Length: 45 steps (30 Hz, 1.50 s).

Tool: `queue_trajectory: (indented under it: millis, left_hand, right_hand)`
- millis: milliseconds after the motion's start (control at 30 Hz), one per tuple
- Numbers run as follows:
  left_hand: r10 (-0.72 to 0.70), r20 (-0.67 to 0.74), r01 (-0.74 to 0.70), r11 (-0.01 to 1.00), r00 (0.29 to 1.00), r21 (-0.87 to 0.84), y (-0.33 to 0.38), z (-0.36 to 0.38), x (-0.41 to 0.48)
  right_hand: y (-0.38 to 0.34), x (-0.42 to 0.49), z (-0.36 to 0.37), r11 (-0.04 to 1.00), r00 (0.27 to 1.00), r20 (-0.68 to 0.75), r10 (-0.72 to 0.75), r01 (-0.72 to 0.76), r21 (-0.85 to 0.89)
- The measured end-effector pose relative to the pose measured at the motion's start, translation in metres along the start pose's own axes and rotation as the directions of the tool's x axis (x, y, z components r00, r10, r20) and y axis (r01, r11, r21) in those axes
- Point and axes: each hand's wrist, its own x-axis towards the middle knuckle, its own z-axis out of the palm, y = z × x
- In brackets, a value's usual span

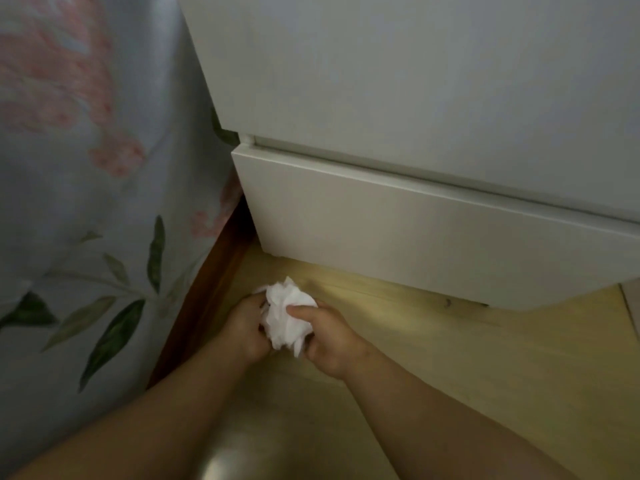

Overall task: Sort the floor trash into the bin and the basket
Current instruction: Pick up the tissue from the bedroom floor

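Clutched crumpled white paper wad in left hand and right hand, down at pale wooden floor beside white cabinet. In hand, not yet binned; saw no bin or basket.

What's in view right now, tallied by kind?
Crumpled white tissue, gripped by both hands: 1
Hands, left hand and right hand: 2
White cabinet: 1
Floral bed cover: 1
Total: 5
No bin or basket in view.
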Motion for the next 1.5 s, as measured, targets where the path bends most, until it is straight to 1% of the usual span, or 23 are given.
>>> queue_trajectory:
  millis: [100, 200, 233, 300, 333, 367, 400, 433, 467, 500, 533, 567, 633, 667, 700, 733, 800, 867, 933, 1033, 1133, 1267, 1500]
  left_hand:
    - [-0.009, 0.105, 0.019, 0.995, 0.994, -0.093, 0.0, -0.002, -0.001]
    - [0.066, -0.005, -0.066, 0.996, 0.998, -0.064, 0.004, -0.005, 0.0]
    - [0.137, -0.074, -0.135, 0.99, 0.988, 0.037, 0.004, -0.006, 0.0]
    - [0.325, -0.164, -0.25, 0.898, 0.931, 0.362, 0.0, -0.007, -0.003]
    - [0.412, -0.156, -0.3, 0.83, 0.898, 0.47, -0.002, -0.008, -0.004]
    - [0.481, -0.117, -0.349, 0.763, 0.869, 0.545, -0.005, -0.01, -0.003]
    - [0.535, -0.052, -0.394, 0.681, 0.843, 0.618, -0.011, -0.014, 0.001]
    - [0.569, 0.053, -0.424, 0.545, 0.821, 0.723, -0.017, -0.018, 0.005]
    - [0.531, 0.182, -0.402, 0.334, 0.828, 0.853, -0.024, -0.023, 0.008]
    - [0.454, 0.267, -0.349, 0.107, 0.85, 0.931, -0.032, -0.027, 0.012]
    - [0.376, 0.296, -0.29, -0.075, 0.878, 0.954, -0.04, -0.03, 0.012]
    - [0.346, 0.294, -0.242, -0.185, 0.891, 0.952, -0.046, -0.031, 0.011]
    - [0.406, 0.306, -0.22, -0.246, 0.861, 0.944, -0.051, -0.031, 0.01]
    - [0.431, 0.307, -0.231, -0.219, 0.848, 0.948, -0.05, -0.03, 0.012]
    - [0.446, 0.304, -0.264, -0.151, 0.842, 0.953, -0.049, -0.028, 0.013]
    - [0.448, 0.279, -0.304, -0.017, 0.849, 0.953, -0.045, -0.023, 0.015]
    - [0.432, 0.124, -0.298, 0.363, 0.894, 0.883, -0.038, -0.014, 0.01]
    - [0.254, -0.016, -0.184, 0.742, 0.967, 0.645, -0.034, -0.006, -0.009]
    - [0.03, 0.014, -0.033, 0.926, 0.999, 0.375, -0.033, -0.001, -0.036]
    - [-0.08, 0.09, 0.063, 0.982, 0.993, 0.18, -0.02, 0.005, -0.086]
    - [-0.111, 0.027, 0.107, 0.986, 0.993, 0.13, 0.003, 0.008, -0.144]
    - [-0.089, 0.057, 0.084, 0.994, 0.994, 0.07, 0.041, 0.006, -0.26]
    - [0.005, -0.053, -0.01, 0.995, 0.999, -0.1, 0.096, 0.007, -0.455]
  right_hand:
    - [-0.005, -0.006, -0.005, 0.997, 0.994, -0.07, -0.078, 0.077, -0.019]
    - [-0.009, -0.007, -0.013, 0.975, 0.944, -0.271, -0.187, 0.143, -0.172]
    - [-0.011, -0.004, -0.019, 0.943, 0.89, -0.369, -0.268, 0.164, -0.289]
    - [-0.012, -0.002, -0.031, 0.806, 0.709, -0.499, -0.498, 0.165, -0.568]
    - [-0.012, -0.004, -0.035, 0.704, 0.636, -0.479, -0.605, 0.146, -0.695]
    - [-0.011, -0.007, -0.038, 0.575, 0.613, -0.406, -0.677, 0.097, -0.812]
    - [-0.007, -0.008, -0.04, 0.408, 0.643, -0.298, -0.705, 0.024, -0.913]
    - [-0.002, -0.01, -0.041, 0.221, 0.716, -0.191, -0.672, -0.052, -0.974]
    - [0.005, -0.01, -0.043, 0.054, 0.795, -0.105, -0.597, -0.091, -0.994]
    - [0.01, -0.012, -0.043, -0.054, 0.853, -0.052, -0.519, -0.094, -0.994]
    - [0.015, -0.014, -0.044, -0.125, 0.896, -0.023, -0.443, -0.087, -0.988]
    - [0.018, -0.015, -0.046, -0.176, 0.917, 0.001, -0.399, -0.076, -0.982]
    - [0.02, -0.013, -0.049, -0.248, 0.936, 0.022, -0.351, -0.071, -0.966]
    - [0.019, -0.011, -0.05, -0.234, 0.94, 0.015, -0.342, -0.07, -0.97]
    - [0.018, -0.01, -0.05, -0.113, 0.938, -0.038, -0.344, -0.082, -0.99]
    - [0.015, -0.01, -0.048, 0.019, 0.934, -0.082, -0.347, -0.08, -0.997]
    - [0.016, -0.013, -0.041, 0.322, 0.916, -0.204, -0.346, -0.088, -0.943]
    - [0.017, -0.021, -0.029, 0.518, 0.91, -0.256, -0.327, -0.054, -0.854]
    - [0.015, -0.041, -0.012, 0.678, 0.911, -0.305, -0.277, -0.04, -0.734]
    - [-0.003, -0.087, 0.014, 0.855, 0.925, -0.344, -0.164, -0.041, -0.516]
    - [-0.026, -0.143, 0.044, 0.88, 0.946, -0.318, -0.064, -0.097, -0.465]
    - [-0.075, -0.234, 0.095, 0.814, 0.929, -0.364, -0.062, -0.164, -0.557]
    - [-0.138, -0.392, 0.182, 0.625, 0.982, -0.188, -0.022, -0.134, -0.769]
